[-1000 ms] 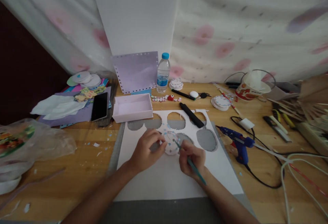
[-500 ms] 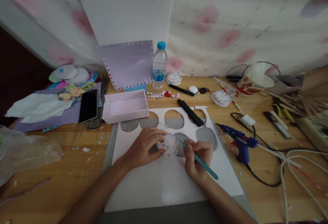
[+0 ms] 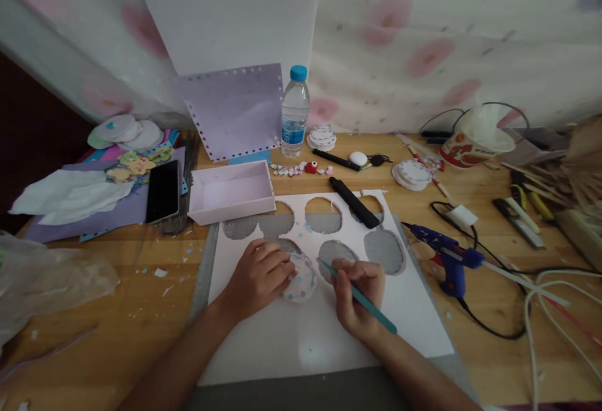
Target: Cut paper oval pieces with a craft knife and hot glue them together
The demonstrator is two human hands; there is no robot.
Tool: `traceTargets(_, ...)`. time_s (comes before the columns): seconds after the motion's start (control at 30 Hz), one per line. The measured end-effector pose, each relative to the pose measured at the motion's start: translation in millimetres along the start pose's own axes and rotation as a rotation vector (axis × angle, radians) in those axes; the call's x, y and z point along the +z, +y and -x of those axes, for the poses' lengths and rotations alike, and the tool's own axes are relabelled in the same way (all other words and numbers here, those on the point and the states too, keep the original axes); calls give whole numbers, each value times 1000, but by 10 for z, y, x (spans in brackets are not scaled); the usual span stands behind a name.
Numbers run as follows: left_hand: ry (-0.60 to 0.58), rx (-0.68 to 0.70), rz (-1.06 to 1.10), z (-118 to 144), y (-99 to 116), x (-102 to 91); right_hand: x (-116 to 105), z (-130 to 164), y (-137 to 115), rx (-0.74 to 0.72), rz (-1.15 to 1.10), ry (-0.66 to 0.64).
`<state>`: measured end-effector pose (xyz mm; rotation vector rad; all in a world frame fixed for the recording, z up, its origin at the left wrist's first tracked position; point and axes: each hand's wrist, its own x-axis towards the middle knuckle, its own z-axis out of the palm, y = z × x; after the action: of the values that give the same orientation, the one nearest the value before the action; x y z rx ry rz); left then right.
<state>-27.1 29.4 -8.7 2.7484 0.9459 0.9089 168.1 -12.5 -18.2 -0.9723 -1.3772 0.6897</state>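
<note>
My left hand (image 3: 259, 276) presses down on a small round white disc (image 3: 301, 282) with coloured specks along its edge. The disc lies on a large white sheet (image 3: 301, 336) that has several round holes cut out of it. To the right of the disc, my right hand (image 3: 357, 298) grips a thin teal-handled tool (image 3: 364, 301) like a pen. Its tip points up and left, a short way from the disc's right edge.
A grey mat (image 3: 207, 266) lies under the sheet on the wooden table. Behind stand a pink tray (image 3: 232, 192), a black phone (image 3: 162, 190), a water bottle (image 3: 294, 113), a black marker (image 3: 355, 202). A blue glue gun (image 3: 449, 260) with cables sits at the right.
The view has tilted down and shifted. My left hand slid the disc down and left on the sheet; my right hand with the tool drew back from the disc.
</note>
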Motion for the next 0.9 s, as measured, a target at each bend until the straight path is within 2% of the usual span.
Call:
traceTargets(0.1,-29,-19,5,45,-4,29,11,4,11,4,-9,-19)
traceTargets(0.23,102,-116,-86,59,-11,28,10,1,26,37,-18,7)
traceTargets(0.4,178,-117,-160,49,39,38,40,18,7,58,-61,34)
traceTargets(0.63,30,-75,-98,28,29,42,67,69,19,56,-33,-12)
traceTargets(0.9,12,-40,-96,34,-6,62,70,104,111,-6,2,-80)
